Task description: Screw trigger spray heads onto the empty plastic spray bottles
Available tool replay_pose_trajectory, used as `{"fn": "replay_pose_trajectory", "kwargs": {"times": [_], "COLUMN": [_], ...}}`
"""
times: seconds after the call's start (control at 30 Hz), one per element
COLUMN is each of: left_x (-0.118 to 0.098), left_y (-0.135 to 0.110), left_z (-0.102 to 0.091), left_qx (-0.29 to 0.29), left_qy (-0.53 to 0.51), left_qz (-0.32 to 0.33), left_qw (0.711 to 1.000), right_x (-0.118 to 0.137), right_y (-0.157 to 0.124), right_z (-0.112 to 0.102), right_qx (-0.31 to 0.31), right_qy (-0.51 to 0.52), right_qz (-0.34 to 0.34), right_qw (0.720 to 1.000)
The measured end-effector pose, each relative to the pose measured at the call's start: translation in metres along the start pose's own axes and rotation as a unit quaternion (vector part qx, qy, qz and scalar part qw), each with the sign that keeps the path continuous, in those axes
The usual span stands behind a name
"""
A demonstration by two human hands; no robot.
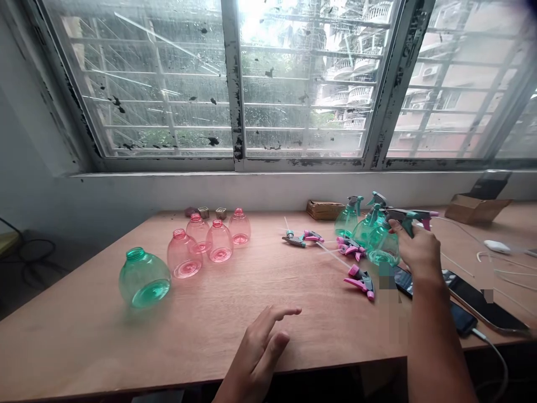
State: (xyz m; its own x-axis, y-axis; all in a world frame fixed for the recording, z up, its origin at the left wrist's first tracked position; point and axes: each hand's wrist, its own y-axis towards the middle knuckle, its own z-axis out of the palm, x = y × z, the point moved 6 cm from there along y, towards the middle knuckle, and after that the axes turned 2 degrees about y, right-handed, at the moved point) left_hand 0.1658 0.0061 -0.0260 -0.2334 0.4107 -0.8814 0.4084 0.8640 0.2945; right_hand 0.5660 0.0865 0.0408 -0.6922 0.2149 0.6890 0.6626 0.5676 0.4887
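Observation:
My right hand (419, 246) is closed around the top of a green spray bottle (384, 249), at its grey and teal spray head. Something pink shows just beyond these fingers; its link to that head is unclear. More green spray bottles (346, 221) with heads fitted stand close behind it. Over the table's front edge, my left hand (260, 347) is open and holds nothing, its fingers stretched out. Pink and grey spray heads (361, 281) lie between the hands and farther back. To the left stand several pink bottles (220, 242) without heads and one headless green bottle (145, 278).
Phones (482, 299) and white cables lie at the right, near my right forearm. A white mouse-like object (497, 246) and an open cardboard box (478, 208) are farther back. A brown packet (325, 210) and small blocks (221, 213) sit along the wall under the window.

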Motion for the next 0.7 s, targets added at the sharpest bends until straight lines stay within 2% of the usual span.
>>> {"fn": "replay_pose_trajectory", "kwargs": {"times": [0.13,0.47,0.7], "left_x": [-0.002,0.001,0.002], "left_y": [0.001,0.003,0.003], "left_z": [-0.001,0.001,0.003], "left_qx": [-0.001,0.012,0.027], "left_qy": [0.015,0.038,0.048], "left_qz": [-0.004,-0.019,-0.029], "left_qw": [1.0,0.999,0.998], "right_x": [0.002,-0.032,-0.036], "right_y": [0.018,0.031,0.03], "right_z": [0.006,0.026,0.025], "right_qx": [0.022,0.074,0.039], "right_qy": [-0.017,-0.029,-0.037], "right_qz": [-0.018,-0.008,-0.045], "right_qw": [0.999,0.997,0.998]}}
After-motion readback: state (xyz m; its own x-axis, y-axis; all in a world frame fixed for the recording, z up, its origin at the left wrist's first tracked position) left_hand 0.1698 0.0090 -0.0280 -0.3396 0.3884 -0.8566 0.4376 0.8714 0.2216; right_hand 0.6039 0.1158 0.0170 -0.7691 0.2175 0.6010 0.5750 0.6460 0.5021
